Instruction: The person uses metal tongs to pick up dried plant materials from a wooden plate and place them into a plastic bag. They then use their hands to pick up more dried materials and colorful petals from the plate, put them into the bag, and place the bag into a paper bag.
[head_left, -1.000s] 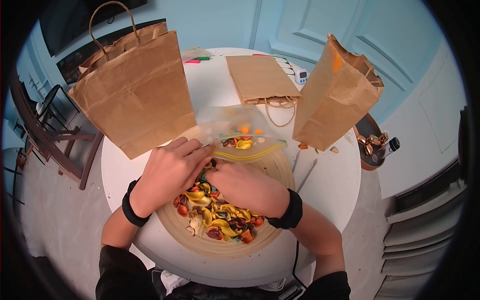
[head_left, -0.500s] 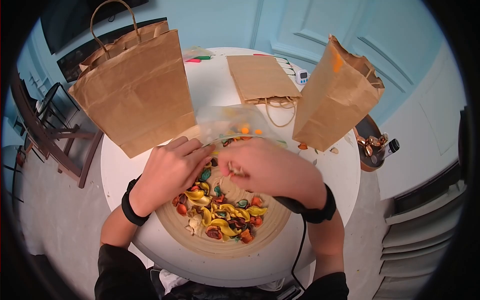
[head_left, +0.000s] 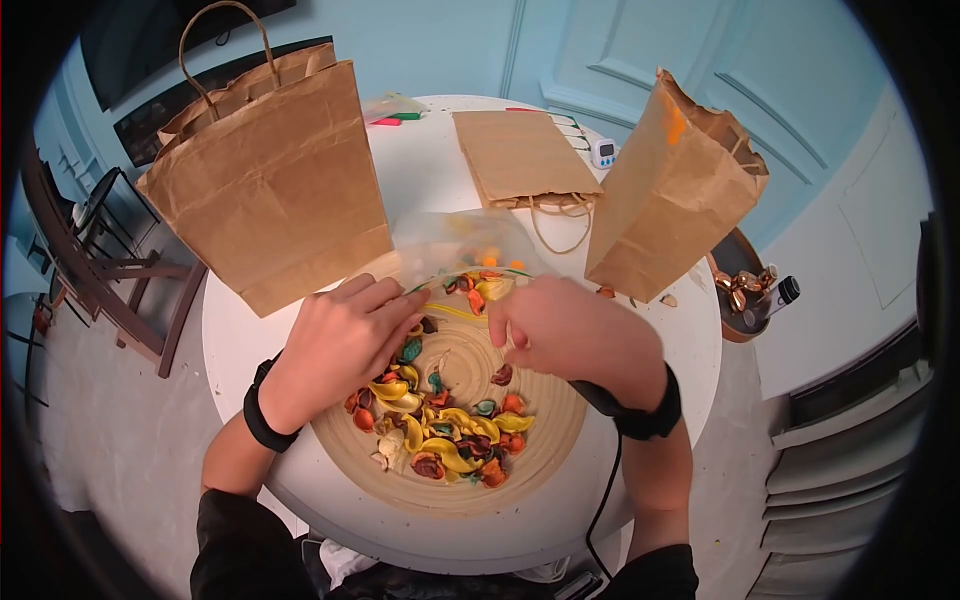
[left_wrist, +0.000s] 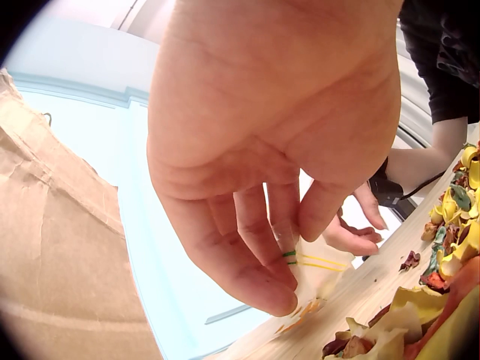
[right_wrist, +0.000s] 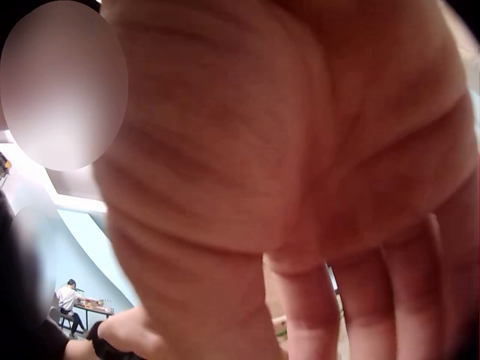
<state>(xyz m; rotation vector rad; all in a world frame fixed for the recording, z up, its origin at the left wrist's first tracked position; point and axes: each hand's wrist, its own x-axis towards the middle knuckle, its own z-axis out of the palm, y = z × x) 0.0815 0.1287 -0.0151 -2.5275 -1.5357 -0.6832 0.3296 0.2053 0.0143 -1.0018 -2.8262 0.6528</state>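
Observation:
A clear zip bag (head_left: 455,240) with a yellow and green seal lies over the far part of a round wooden plate (head_left: 350,450), its mouth towards the person and some petals inside. My left hand (head_left: 345,345) pinches the mouth's left edge; in the left wrist view that hand (left_wrist: 262,142) has thumb and fingers on the plastic (left_wrist: 319,274). At the mouth's right side is my right hand (head_left: 580,330), fingers loosely bent, no object visible in them. Below its fingertips is a dark red petal (head_left: 502,375). Yellow, orange and green dried petals (head_left: 455,455) cover the plate's near part.
A tall paper bag (head_left: 270,190) stands at the left, another (head_left: 670,190) at the right. Between them a flat paper bag (head_left: 520,155) lies near a small white timer (head_left: 603,153). A dark tray (head_left: 740,325) is beyond the table's right edge.
My right hand has moved from the petals on the plate, up and right to the bag's mouth. The plate's middle shows more bare wood. My left hand keeps its place.

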